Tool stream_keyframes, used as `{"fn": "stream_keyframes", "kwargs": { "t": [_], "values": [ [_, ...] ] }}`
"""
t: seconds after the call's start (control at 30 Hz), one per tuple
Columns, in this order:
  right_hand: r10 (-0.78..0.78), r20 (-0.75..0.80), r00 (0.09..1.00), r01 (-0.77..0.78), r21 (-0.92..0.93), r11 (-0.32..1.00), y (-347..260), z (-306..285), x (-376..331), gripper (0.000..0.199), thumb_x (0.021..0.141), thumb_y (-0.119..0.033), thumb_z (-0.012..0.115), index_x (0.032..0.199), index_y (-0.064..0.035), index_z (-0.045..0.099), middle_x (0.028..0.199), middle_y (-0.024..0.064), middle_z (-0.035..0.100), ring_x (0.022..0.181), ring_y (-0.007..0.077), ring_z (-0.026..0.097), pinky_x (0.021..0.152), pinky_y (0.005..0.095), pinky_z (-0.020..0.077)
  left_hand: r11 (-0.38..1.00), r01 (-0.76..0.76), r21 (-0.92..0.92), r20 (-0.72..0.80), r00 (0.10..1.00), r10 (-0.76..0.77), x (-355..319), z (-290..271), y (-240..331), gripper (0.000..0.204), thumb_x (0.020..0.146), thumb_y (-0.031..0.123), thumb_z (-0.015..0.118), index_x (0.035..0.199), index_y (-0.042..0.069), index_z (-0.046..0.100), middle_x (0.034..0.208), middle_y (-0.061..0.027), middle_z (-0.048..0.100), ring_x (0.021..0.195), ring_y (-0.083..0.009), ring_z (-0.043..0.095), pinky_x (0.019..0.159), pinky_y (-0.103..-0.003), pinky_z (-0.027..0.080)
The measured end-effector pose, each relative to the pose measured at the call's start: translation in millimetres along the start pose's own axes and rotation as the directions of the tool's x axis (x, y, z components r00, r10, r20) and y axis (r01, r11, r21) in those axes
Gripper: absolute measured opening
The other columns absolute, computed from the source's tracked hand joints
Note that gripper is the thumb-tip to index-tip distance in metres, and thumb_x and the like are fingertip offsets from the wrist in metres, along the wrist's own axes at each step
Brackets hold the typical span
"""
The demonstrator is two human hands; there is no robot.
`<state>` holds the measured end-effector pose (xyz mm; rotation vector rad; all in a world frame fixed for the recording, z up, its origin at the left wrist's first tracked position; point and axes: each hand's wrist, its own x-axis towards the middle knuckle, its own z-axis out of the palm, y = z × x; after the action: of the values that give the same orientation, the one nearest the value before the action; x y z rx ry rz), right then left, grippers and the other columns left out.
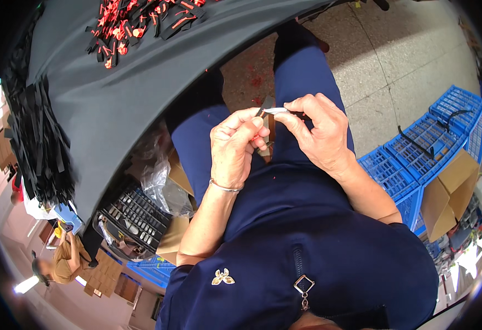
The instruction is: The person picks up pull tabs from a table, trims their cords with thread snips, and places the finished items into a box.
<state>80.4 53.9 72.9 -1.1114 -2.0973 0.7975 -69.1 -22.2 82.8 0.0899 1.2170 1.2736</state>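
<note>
Over my lap, my left hand (233, 147) pinches a small piece of black strap (260, 112) between thumb and fingers. Part of the strap is hidden behind my fingers, and a bit of red shows near them. My right hand (324, 133) is closed on small silver thread snips (275, 110). Their metal tip meets the strap at my left fingertips, while my palm hides most of the handle. A pile of short black strap pieces with red-orange threads (121, 28) lies on the dark cloth-covered table (95, 104).
A bundle of long black straps (42, 146) hangs at the table's left. Blue plastic crates (400, 159) and an open cardboard box (450, 192) stand to my right. Under the table edge are a black crate (139, 214) and clear plastic (164, 184). A person (67, 256) is at far left.
</note>
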Motion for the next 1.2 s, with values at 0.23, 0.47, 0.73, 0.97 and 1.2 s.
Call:
{"fn": "stream_keyframes", "kwargs": {
  "t": [0.23, 0.47, 0.73, 0.97, 1.2],
  "values": [
    [0.105, 0.068, 0.992, -0.112, 0.113, 0.987, -1, 6, 4, 0.011, 0.074, -0.008, 0.072, 0.079, -0.0058, 0.063, 0.069, 0.0057, 0.060, 0.059, 0.0176, 0.057, 0.052, 0.0288, 0.0454, 0.996, -0.049, 0.080, -0.049, 0.997, 0.053, -6, -4, 7, 0.018, 0.087, 0.012, 0.061, 0.099, -0.002, 0.064, 0.075, -0.0056, 0.063, 0.059, -0.0078, 0.056, 0.057, -0.022, 0.048],
    [0.353, 0.117, 0.928, -0.371, 0.317, 0.873, 25, 29, 1, 0.013, 0.085, -0.009, 0.066, 0.093, -0.0011, 0.060, 0.070, 0.0005, 0.057, 0.055, 0.0041, 0.049, 0.048, 0.0185, 0.0392, 0.904, -0.378, 0.201, -0.329, 0.843, 0.425, -25, -84, 20, 0.019, 0.090, 0.013, 0.058, 0.100, -0.002, 0.059, 0.084, -0.0119, 0.066, 0.066, -0.0130, 0.062, 0.063, -0.026, 0.053],
    [0.345, 0.095, 0.934, -0.358, 0.260, 0.897, 41, 42, 7, 0.018, 0.086, -0.013, 0.066, 0.095, 0.0008, 0.061, 0.083, 0.0039, 0.062, 0.071, 0.0069, 0.055, 0.060, 0.0195, 0.0444, 0.930, -0.347, 0.122, -0.842, 0.459, 0.282, -67, -255, -56, 0.014, 0.089, 0.008, 0.057, 0.101, 0.000, 0.060, 0.087, -0.0122, 0.066, 0.069, -0.0149, 0.064, 0.063, -0.027, 0.055],
    [0.365, 0.149, 0.919, -0.393, 0.268, 0.880, 44, 50, 9, 0.017, 0.086, -0.012, 0.066, 0.095, 0.0011, 0.060, 0.081, 0.0042, 0.062, 0.070, 0.0070, 0.056, 0.057, 0.0193, 0.0444, 0.984, -0.158, 0.081, -0.979, 0.171, 0.108, -99, -365, -159, 0.031, 0.084, 0.002, 0.057, 0.114, -0.003, 0.055, 0.091, -0.0130, 0.066, 0.071, -0.0165, 0.063, 0.064, -0.027, 0.052],
    [0.350, 0.083, 0.933, -0.360, 0.227, 0.905, 37, 49, 6, 0.015, 0.084, -0.010, 0.067, 0.094, -0.0008, 0.061, 0.074, 0.0016, 0.059, 0.057, 0.0040, 0.049, 0.045, 0.0192, 0.0401, 0.823, -0.075, 0.563, -0.806, 0.169, 0.567, -75, -328, -129, 0.032, 0.088, 0.000, 0.050, 0.120, -0.005, 0.052, 0.113, -0.0127, 0.059, 0.101, -0.0188, 0.058, 0.084, -0.028, 0.047]
  ]
}}
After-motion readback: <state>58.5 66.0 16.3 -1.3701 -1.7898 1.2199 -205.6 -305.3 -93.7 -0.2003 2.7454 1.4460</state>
